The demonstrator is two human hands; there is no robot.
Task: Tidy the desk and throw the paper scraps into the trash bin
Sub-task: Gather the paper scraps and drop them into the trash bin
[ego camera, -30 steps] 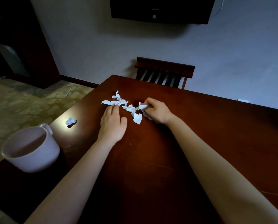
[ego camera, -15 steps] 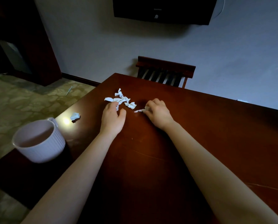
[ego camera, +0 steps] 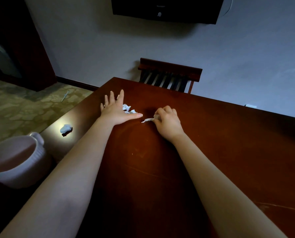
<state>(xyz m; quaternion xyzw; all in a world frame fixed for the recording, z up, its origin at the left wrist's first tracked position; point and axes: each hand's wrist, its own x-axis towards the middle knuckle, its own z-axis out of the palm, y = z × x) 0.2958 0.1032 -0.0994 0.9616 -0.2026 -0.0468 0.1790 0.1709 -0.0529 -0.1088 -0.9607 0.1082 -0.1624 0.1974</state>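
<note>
Two hands: both reach over the dark wooden surface, near its far edge.
Left hand: fingers spread flat and open, palm down, beside a small heap of paper scraps that it partly covers.
Right hand: fingers curled and pinching a thin paper strip that trails toward the left thumb.
Stray scrap: alone in the bright patch near the left edge, just beyond the white mug.
Trash bin: not in view.
Risk: a sweep of the left hand could scatter light scraps off the far edge; the lone scrap may be forgotten; a forearm could knock the mug.
</note>
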